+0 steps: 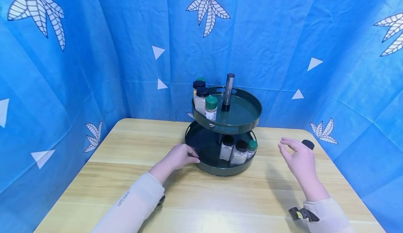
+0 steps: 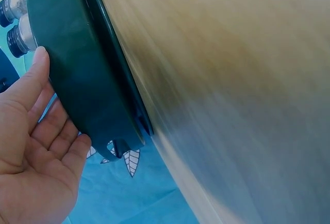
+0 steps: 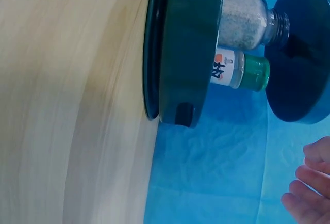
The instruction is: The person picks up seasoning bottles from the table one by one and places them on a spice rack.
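Note:
A dark green two-tier turntable rack stands on the table. At its left, my left hand grips the lower tier's rim between thumb and curled fingers; some fingertips are hidden behind the rim in the left wrist view. My right hand hovers apart from the rack on the right, fingers loosely bent, holding nothing. On the lower tier are two black-capped jars and a green-capped bottle. The upper tier carries a green-capped bottle, black-capped jars and another green cap behind them.
Just behind my right hand shows a black cap, its body mostly hidden. A metal post rises through the rack. Blue patterned cloth hangs around the wooden table at the back and both sides.

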Action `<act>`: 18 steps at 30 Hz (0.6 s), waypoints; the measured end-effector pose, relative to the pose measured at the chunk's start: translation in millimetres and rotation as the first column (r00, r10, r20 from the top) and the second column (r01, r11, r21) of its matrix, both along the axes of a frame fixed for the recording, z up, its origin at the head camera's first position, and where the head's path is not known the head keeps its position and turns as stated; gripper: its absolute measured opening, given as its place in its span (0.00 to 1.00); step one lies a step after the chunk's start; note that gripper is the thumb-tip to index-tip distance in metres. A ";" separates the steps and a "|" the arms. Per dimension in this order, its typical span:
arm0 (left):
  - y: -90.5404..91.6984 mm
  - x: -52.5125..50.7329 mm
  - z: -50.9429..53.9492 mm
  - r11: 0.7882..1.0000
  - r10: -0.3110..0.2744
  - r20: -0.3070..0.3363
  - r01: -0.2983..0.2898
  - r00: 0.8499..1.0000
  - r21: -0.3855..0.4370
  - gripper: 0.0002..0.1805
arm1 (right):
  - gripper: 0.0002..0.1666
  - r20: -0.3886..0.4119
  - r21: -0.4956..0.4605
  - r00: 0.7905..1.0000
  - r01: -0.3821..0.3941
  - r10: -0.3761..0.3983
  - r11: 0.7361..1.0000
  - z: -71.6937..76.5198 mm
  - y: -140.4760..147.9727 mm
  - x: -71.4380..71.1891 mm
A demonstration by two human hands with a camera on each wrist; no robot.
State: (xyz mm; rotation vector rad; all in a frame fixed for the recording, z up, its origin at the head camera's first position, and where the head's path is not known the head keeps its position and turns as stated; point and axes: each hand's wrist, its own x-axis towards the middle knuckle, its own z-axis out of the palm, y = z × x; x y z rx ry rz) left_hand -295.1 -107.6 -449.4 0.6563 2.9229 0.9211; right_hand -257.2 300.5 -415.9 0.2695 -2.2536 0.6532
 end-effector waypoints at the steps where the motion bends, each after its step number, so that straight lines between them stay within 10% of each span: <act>1: 0.1 -0.1 0.2 1.000 0.002 0.000 -0.002 1.000 -0.001 0.05 | 0.11 -0.003 0.000 1.000 0.006 -0.006 1.000 0.0 1.3 -0.1; 18: -1.0 -2.3 -0.4 1.000 -0.016 0.003 0.016 1.000 -0.008 0.05 | 0.12 0.044 -0.012 0.998 0.050 -0.050 0.999 3.6 18.5 7.6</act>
